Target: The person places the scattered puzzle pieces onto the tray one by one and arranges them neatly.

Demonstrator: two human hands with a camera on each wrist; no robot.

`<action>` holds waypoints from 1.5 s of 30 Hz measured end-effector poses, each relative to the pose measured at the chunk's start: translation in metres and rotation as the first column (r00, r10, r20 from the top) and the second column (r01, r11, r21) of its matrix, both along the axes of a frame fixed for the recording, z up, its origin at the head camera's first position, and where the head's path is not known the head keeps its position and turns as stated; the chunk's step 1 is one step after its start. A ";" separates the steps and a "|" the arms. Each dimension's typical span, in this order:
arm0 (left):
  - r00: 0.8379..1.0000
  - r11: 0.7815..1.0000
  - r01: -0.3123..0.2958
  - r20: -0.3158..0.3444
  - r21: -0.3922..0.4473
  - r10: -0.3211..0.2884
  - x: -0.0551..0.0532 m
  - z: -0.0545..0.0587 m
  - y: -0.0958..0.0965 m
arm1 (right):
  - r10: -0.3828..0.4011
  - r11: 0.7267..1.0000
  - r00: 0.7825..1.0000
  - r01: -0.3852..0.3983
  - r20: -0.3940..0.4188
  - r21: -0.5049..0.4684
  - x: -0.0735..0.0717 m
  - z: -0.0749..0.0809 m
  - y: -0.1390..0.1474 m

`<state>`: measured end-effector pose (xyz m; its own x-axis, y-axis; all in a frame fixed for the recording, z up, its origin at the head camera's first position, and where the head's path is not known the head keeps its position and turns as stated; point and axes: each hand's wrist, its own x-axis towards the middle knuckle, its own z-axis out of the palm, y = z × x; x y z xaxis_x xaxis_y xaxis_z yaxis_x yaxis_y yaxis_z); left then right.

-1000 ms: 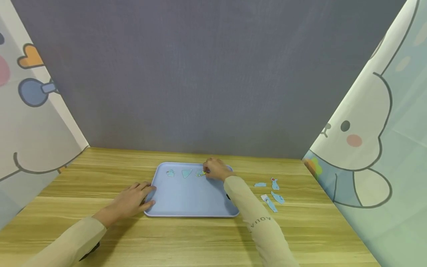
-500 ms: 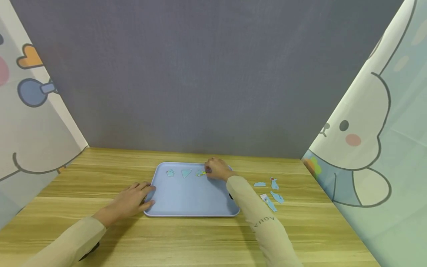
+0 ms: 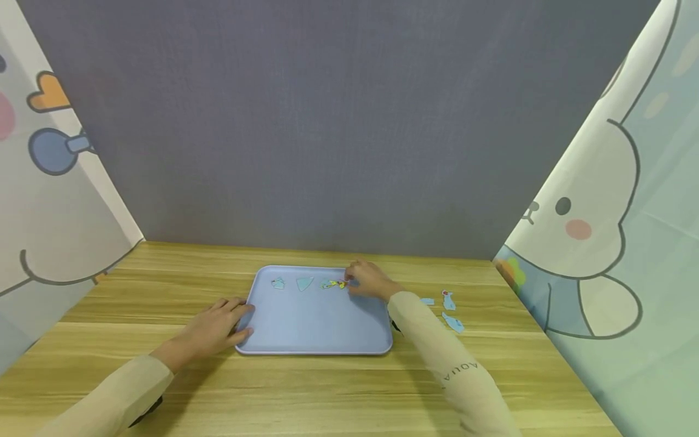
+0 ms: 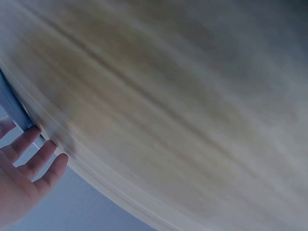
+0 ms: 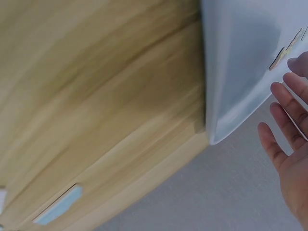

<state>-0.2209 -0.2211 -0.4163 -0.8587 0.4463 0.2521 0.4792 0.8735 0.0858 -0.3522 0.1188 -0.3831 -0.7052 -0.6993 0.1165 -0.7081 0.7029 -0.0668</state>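
Piece (image 3: 341, 284), yellow, lies in the tray (image 3: 314, 321) below frame center, beside the right hand (image 3: 371, 281), fingers parted; likely light, stiff, best pinched edgewise. Left hand (image 3: 218, 325) spreads at the tray's left.

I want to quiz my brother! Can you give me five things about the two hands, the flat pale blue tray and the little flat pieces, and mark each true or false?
1. The flat pale blue tray lies on the brown wood-grain table. True.
2. The left hand is at the tray's right edge. False: the left hand is at its left edge.
3. A light blue triangular piece lies in the tray. True.
4. The bright yellow patterned piece is outside the tray. False: the bright yellow patterned piece is in it, by the right hand.
5. The light blue piece with a red spot lies in the tray. False: it is on the table, right of the tray.
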 end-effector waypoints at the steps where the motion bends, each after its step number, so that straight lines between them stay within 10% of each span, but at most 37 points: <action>1: 1.000 1.000 -0.001 0.001 0.000 0.001 0.000 0.000 0.000 | 0.005 1.000 1.000 -0.005 -0.002 0.001 0.001 0.000 0.002; 45: 1.000 1.000 0.004 0.007 -0.004 -0.004 0.001 0.002 0.001 | 0.069 0.995 0.991 -0.077 -0.111 -0.068 0.069 -0.008 0.113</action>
